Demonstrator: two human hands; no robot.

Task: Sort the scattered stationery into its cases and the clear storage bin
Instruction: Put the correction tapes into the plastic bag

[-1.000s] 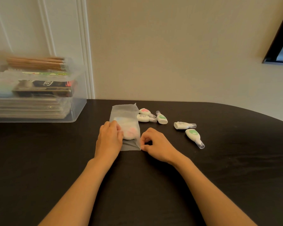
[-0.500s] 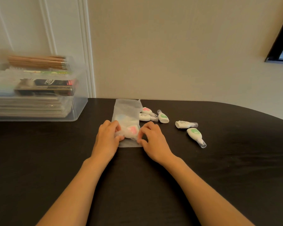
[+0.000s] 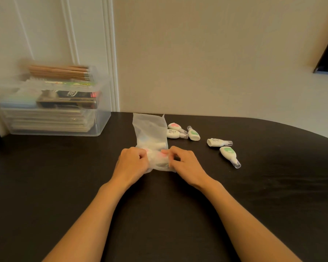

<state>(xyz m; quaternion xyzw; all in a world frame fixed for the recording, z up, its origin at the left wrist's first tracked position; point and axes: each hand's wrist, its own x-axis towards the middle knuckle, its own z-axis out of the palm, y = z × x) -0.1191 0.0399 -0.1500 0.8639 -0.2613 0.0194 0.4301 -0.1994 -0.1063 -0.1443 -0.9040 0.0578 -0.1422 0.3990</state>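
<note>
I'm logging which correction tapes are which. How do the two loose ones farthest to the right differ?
The nearer tape shows a green patch on top; the farther tape shows a white side with small print. The nearer tape's clear tip points toward the camera and right; the farther tape's tip points right. Both are white with clear tips, lying loose on the dark table.

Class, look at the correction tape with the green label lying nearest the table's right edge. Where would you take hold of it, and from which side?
Grip the green-label correction tape across its wide white body, from above, with a finger on each long flank. It lies flat on the dark table, apart from its neighbours, so the top is free. Probably avoid the narrow clear cap at its near end: it looks slim and could slip.
</note>
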